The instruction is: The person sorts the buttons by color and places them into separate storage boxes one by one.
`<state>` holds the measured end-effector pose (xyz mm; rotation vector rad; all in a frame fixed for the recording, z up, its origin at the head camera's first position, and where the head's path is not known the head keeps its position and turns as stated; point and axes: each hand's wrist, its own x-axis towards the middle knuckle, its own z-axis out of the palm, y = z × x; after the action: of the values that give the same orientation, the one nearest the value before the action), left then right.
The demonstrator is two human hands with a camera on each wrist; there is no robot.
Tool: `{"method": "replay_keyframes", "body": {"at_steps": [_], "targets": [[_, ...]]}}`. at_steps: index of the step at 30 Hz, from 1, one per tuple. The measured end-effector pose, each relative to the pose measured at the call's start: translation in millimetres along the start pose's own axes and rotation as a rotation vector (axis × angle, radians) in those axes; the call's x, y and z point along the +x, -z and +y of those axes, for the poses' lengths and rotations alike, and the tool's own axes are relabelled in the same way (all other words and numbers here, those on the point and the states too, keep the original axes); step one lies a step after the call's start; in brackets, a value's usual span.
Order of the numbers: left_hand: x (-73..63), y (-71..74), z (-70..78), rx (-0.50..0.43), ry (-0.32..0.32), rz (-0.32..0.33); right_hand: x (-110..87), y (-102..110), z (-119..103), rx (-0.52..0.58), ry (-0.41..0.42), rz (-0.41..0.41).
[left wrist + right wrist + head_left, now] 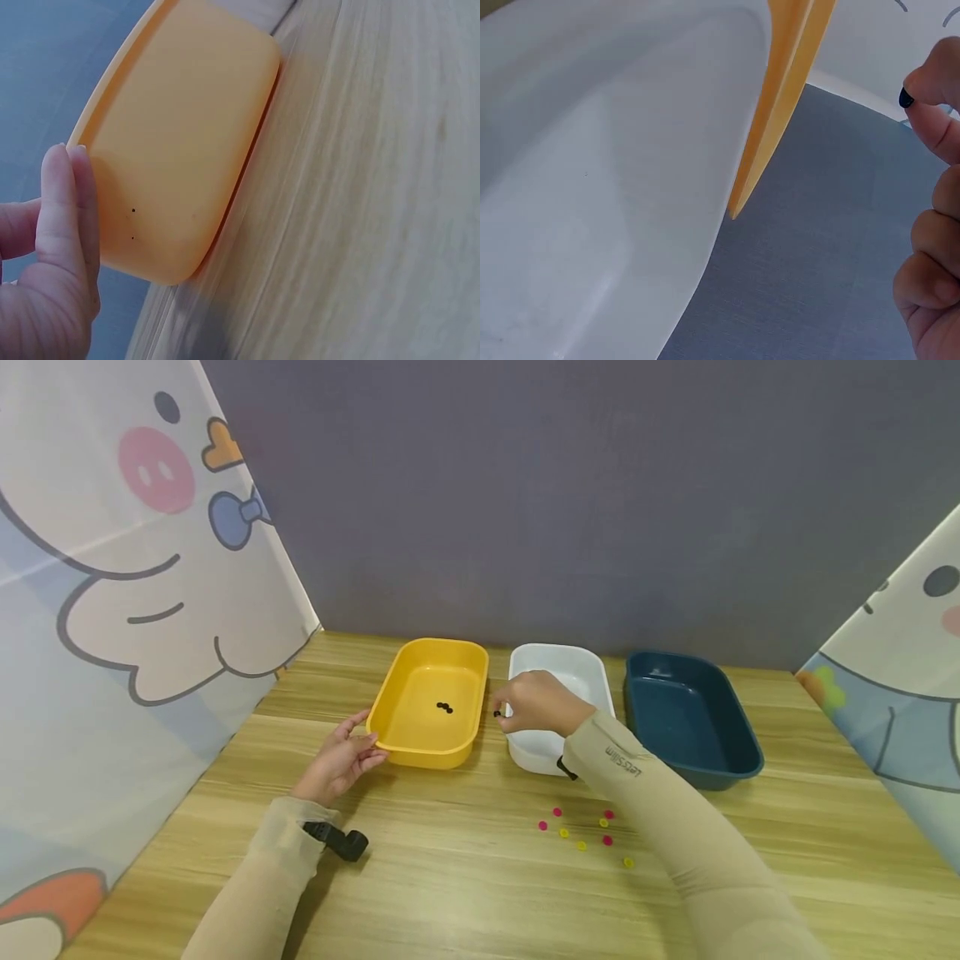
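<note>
Backdrop: grey panel (585,510) behind, printed cartoon sheet (165,618) on the left.
Worktop: wood-grain (435,885), with three trays side by side from where I watch.
Yellow tray: leftmost (412,718); I see a small cluster of black pieces (444,707) on its floor.
Left grip: bare hand (341,764), fingers mostly straight, tips touching the yellow tray's near-left corner at the rim.
Right grip: bare hand (543,700), thumb and index finger pinching one small black piece (906,98); head view puts that piece off the worktop, by the gap between yellow and white trays.
White tray: middle (573,662), partly covered by the right hand and sleeve.
Blue tray: rightmost (678,718), dark.
Loose pieces: I count four pink pieces (557,812) and four yellow pieces (581,845), scattered in front of the white tray, beside the right sleeve (675,827).
</note>
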<state>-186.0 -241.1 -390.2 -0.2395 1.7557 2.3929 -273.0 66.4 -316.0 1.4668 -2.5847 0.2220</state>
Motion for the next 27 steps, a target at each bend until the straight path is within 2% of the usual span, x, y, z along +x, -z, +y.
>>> {"method": "replay_keyframes", "body": {"at_steps": [4,9,19,27], "targets": [[0.1,0.6,0.6,-0.005,-0.006,0.005,7.3,0.8,-0.3,0.018,0.001,-0.01],[0.2,-2.2,-0.1,-0.006,-0.006,0.017,15.2,1.4,-3.5,-0.032,0.037,-0.028],[-3.2,-2.1,-1.2,-0.009,0.003,0.038,50.6,-2.2,-14.3,-0.094,0.112,-0.068],[-2.9,-8.2,1.4,-0.018,0.006,0.034,69.2,-9.4,-16.0,-0.136,0.132,-0.09]]}}
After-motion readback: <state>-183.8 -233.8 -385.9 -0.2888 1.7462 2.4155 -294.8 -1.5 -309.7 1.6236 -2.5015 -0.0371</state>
